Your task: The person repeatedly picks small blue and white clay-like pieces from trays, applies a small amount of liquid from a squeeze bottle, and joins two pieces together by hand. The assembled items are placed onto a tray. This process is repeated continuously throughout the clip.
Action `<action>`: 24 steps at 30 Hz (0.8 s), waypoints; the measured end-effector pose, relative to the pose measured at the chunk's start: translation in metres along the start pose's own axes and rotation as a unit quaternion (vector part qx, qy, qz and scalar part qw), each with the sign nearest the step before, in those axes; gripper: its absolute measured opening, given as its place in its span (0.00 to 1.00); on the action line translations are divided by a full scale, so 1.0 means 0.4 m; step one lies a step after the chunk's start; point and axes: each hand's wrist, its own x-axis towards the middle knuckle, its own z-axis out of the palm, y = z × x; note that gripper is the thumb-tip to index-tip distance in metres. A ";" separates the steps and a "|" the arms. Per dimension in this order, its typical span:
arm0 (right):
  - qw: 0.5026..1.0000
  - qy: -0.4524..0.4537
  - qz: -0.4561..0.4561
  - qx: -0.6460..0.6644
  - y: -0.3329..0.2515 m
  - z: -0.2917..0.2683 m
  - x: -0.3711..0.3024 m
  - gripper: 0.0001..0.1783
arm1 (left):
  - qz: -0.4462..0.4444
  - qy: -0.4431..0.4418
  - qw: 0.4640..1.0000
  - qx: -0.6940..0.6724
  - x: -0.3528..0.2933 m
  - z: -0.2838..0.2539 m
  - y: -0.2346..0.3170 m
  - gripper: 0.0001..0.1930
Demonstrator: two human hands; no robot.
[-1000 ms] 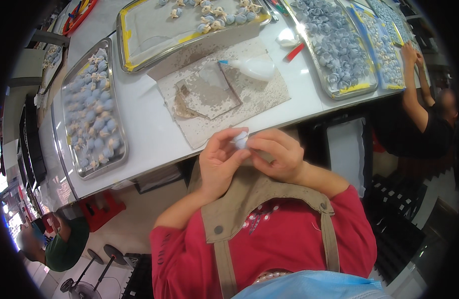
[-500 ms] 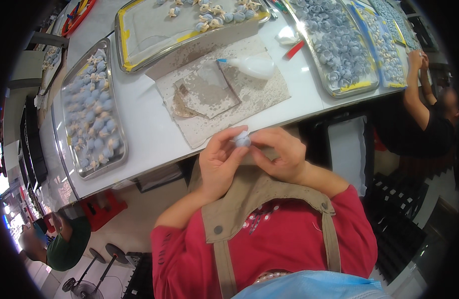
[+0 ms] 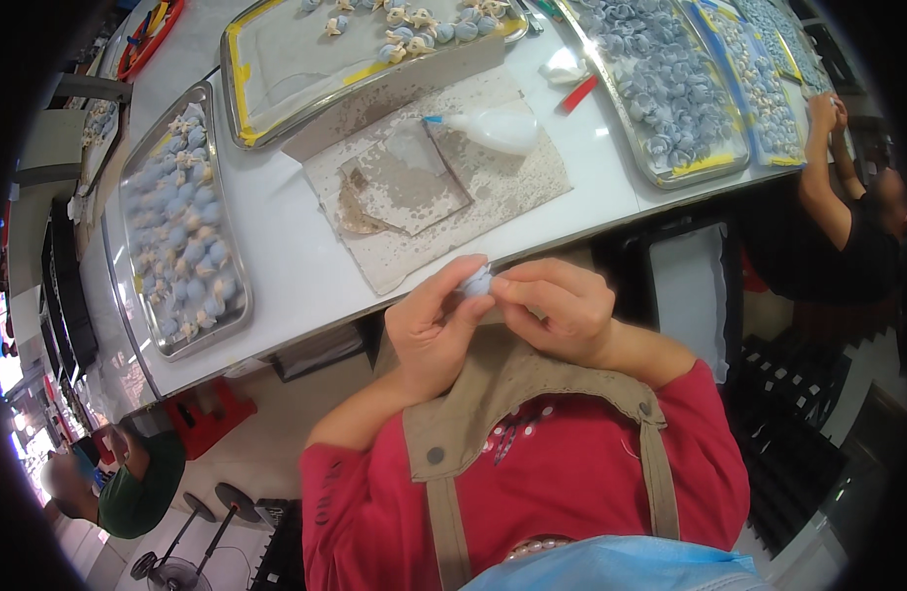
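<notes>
Just beyond the table's front edge, both my hands meet around a small, rounded, pale blue piece [image 3: 476, 284] with petal-like folds. My left hand [image 3: 432, 323] grips it between thumb and fingers. From the other side, the thumb and fingertips of my right hand [image 3: 564, 310] pinch its edge. The fingers cover much of the piece. Ahead of the hands lies a stained cardboard sheet [image 3: 382, 268], with a smaller card square [image 3: 404, 182] and a white squeeze bottle with a blue tip [image 3: 503, 134] on it.
To the left, a metal tray [image 3: 244, 313] holds many blue and cream pieces. Another tray [image 3: 286, 57] at the back carries similar ones. A tray of blue cup-shaped pieces [image 3: 670, 98] and a red object [image 3: 578, 94] lie right. Co-workers sit at far right [image 3: 803, 246] and left [image 3: 143, 483].
My hands have shifted slightly left with the blue piece, which appears turned and more covered by the fingers. My right fingertips have closed in on its edge.
</notes>
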 end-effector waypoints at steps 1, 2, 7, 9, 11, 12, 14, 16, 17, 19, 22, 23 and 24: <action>1.000 -0.002 0.011 0.011 0.001 -0.001 0.001 0.14 | -0.007 -0.001 1.000 -0.017 0.001 0.001 0.000 0.18; 1.000 -0.003 0.022 0.022 0.002 -0.002 0.001 0.14 | -0.009 0.000 1.000 -0.027 0.002 0.003 0.000 0.18; 1.000 -0.005 0.008 0.008 0.000 -0.003 0.005 0.13 | -0.006 0.003 0.998 -0.062 0.008 0.010 0.007 0.18; 1.000 -0.004 -0.005 0.008 0.000 -0.002 0.007 0.13 | -0.003 0.004 0.998 -0.067 0.009 0.009 0.011 0.19; 1.000 0.003 -0.019 0.006 -0.006 -0.005 0.013 0.13 | -0.002 -0.004 0.999 -0.054 0.008 0.005 0.018 0.19; 1.000 0.005 -0.018 0.010 -0.009 -0.007 0.015 0.13 | -0.002 -0.013 0.999 -0.038 0.008 0.001 0.024 0.19; 1.000 0.010 -0.016 0.016 -0.018 -0.012 0.021 0.13 | 0.002 -0.021 1.000 -0.016 0.008 -0.001 0.034 0.19; 1.000 0.010 -0.024 0.017 -0.018 -0.013 0.023 0.13 | 0.011 -0.021 1.000 -0.003 0.009 0.000 0.040 0.19; 0.999 0.009 -0.028 0.018 -0.015 -0.014 0.025 0.13 | 0.017 -0.023 1.000 0.005 0.011 -0.002 0.039 0.19; 0.999 0.000 -0.039 0.021 -0.003 -0.013 0.027 0.12 | 0.030 -0.026 0.999 0.020 0.015 -0.007 0.035 0.18; 0.998 -0.019 -0.039 0.037 0.016 -0.017 0.033 0.12 | 0.023 -0.025 0.999 0.021 0.019 -0.008 0.025 0.17; 0.998 -0.026 -0.036 0.044 0.019 -0.018 0.034 0.11 | 0.024 -0.025 0.999 0.020 0.020 -0.008 0.023 0.17; 0.998 -0.029 -0.026 0.047 0.021 -0.019 0.033 0.11 | 0.024 -0.025 0.999 0.018 0.021 -0.007 0.020 0.17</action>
